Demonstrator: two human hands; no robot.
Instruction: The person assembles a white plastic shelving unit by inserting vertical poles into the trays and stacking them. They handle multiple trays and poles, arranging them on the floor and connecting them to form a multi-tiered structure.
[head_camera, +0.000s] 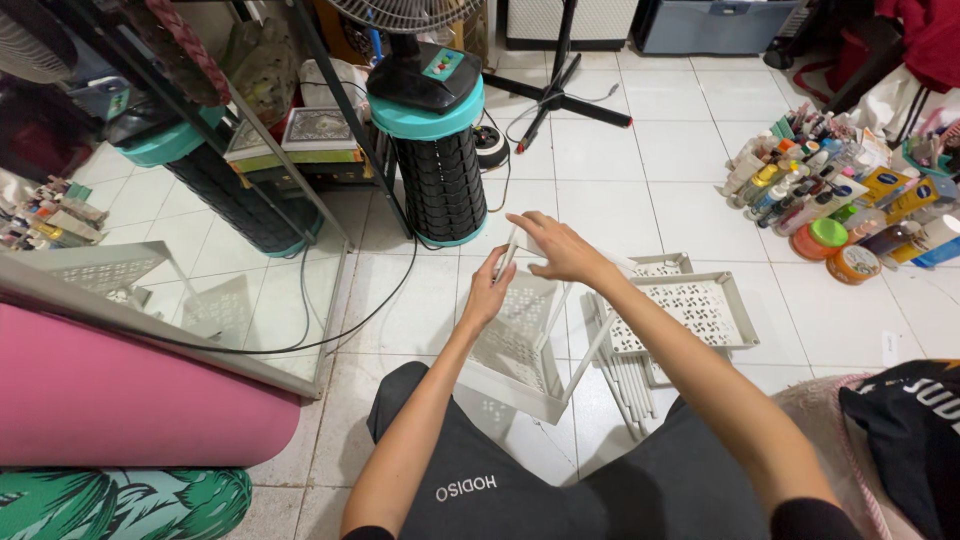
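The person is sitting on the white tiled floor (680, 150) and assembling a white plastic shelf rack. A perforated white tray (520, 345) is standing tilted on its edge just in front of the knees, with thin white poles rising from its corners.

The left hand (490, 290) is curling its fingers around one upright pole (508, 255) near the pole's top, in a closed pinch-like grip, with the tray's perforated face just beneath the palm. The right hand (560, 250) is resting over the top rim of the same tray with fingers spread and only lightly bent, pressing or steadying rather than clenching; whether it is truly gripping the rim cannot be told from this angle.

Judging from this, the step is seating a pole into a corner socket. Doing it well seems to call for keeping the pole in line with its socket, pushing straight along its length, and bracing the tray with the other hand so the frame is not twisting.

Just to the right, two more perforated trays (700, 310) are lying flat on the floor, and a bundle of spare white poles (625, 385) is lying between them and the person's leg. A black and teal fan base (435, 150) is standing beyond the hands, and a cluster of bottles and jars (830, 190) is sitting well apart at the right.
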